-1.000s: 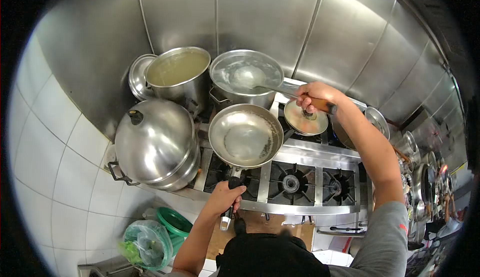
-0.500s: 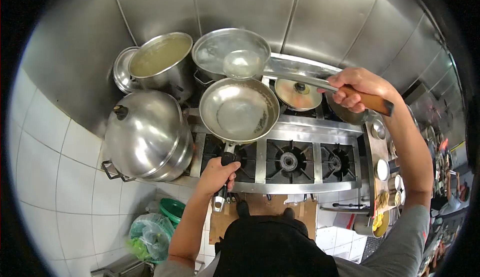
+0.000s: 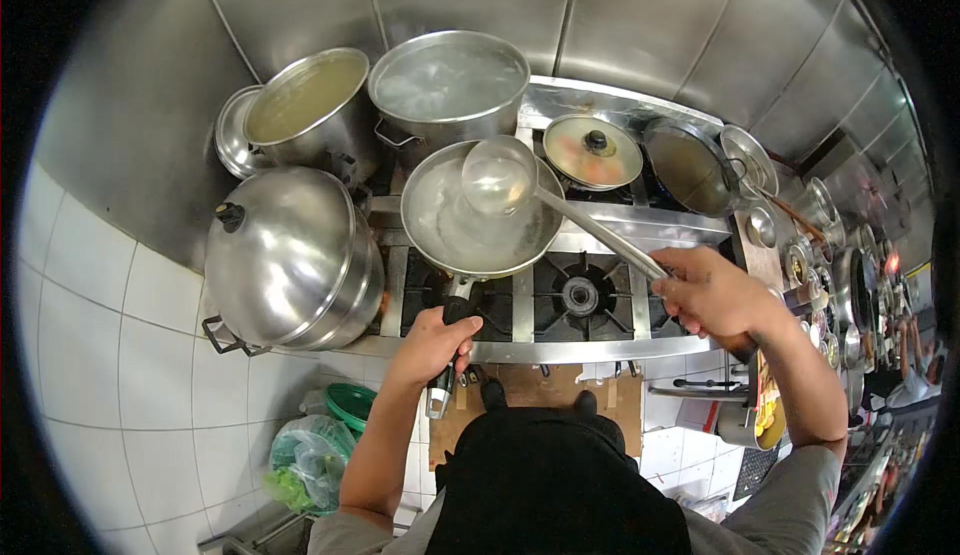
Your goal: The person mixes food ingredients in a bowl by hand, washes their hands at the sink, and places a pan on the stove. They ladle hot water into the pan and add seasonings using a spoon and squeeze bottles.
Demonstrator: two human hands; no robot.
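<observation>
My left hand (image 3: 436,347) is wrapped round the black handle of a metal frying pan (image 3: 425,220), which sits over a front burner. Cloudy liquid covers the pan's bottom. In my right hand (image 3: 715,295) is the long handle of a ladle (image 3: 500,177); its round bowl hangs over the pan, tilted. Just behind the pan stands a large pot of steaming water (image 3: 450,80). A second pot (image 3: 308,100) to its left holds yellowish liquid.
A big lidded steamer pot (image 3: 285,260) stands at the left. Behind the burners (image 3: 582,297) are a glass-lidded pan (image 3: 592,155) and a dark wok (image 3: 690,170). Bowls and containers line the counter at right. A green bin (image 3: 350,405) and plastic bag (image 3: 312,455) are on the floor.
The ladle has come from the water pot's near edge to over the frying pan, my right hand moving down and nearer. Liquid now shows in the pan. My left hand keeps its grip.
</observation>
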